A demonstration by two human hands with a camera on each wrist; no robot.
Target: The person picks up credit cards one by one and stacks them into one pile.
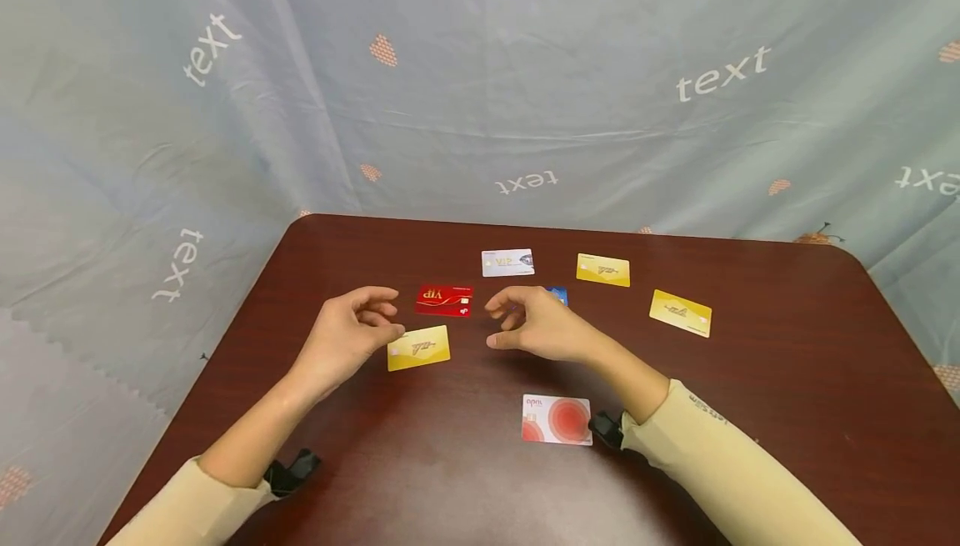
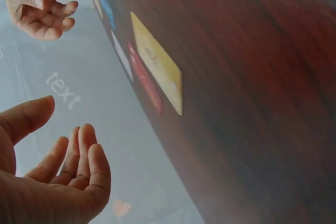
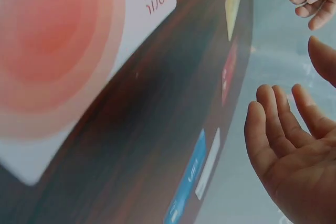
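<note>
My left hand (image 1: 348, 333) hovers above the table with fingers loosely bent and nothing held, its thumb overlapping a corner of a gold card (image 1: 420, 348) in the head view. Just beyond lies a red VIP card (image 1: 445, 300). Facing it, my right hand (image 1: 536, 325) is also raised and holds nothing, partly covering a blue card (image 1: 558, 294). Both wrist views show relaxed fingers with bare palms, the left (image 2: 63, 177) and the right (image 3: 294, 150). A white card with red circles (image 1: 557, 419) lies near the right wrist.
Toward the back of the dark red-brown table (image 1: 420, 479) lies a silver VIP card (image 1: 507, 262). Two more gold cards lie to the right, one farther back (image 1: 603, 270) and one nearer (image 1: 680, 313). A pale printed curtain (image 1: 570, 129) hangs behind the table and along its left side.
</note>
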